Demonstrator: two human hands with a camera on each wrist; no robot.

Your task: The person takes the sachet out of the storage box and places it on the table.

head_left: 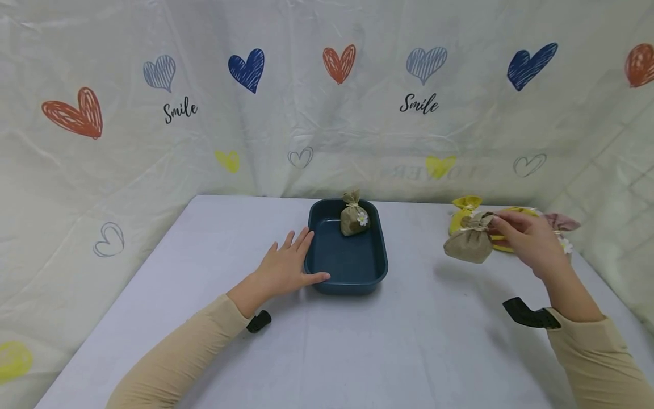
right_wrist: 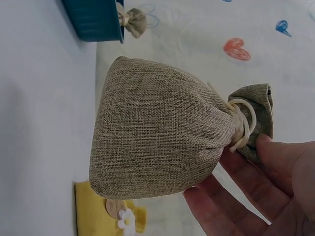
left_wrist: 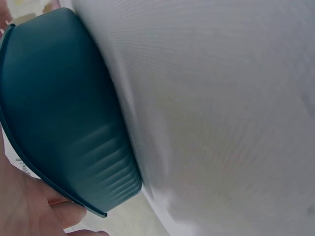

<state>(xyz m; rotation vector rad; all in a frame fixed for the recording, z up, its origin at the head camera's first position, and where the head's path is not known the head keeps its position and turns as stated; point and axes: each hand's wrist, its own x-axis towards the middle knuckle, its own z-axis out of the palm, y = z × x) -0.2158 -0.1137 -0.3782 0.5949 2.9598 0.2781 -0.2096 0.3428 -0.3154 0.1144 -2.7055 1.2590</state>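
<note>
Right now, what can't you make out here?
Pink bag, head view: partly hidden behind the right hand.
Inside the tray, left wrist view: hidden by its wall.
Yellow bag, right wrist view: cut off by the bottom edge.
Contents of held beige bag, right wrist view: hidden by its cloth.

On the table [head_left: 409, 341], a tray [head_left: 344, 258], with one pouch [head_left: 352, 221] inside at the far end and the left hand [head_left: 283, 270] against its left side. Rightward, above the table, a second pouch [head_left: 467, 246] in the right hand [head_left: 531, 238], before other pouches [head_left: 456, 220].
</note>
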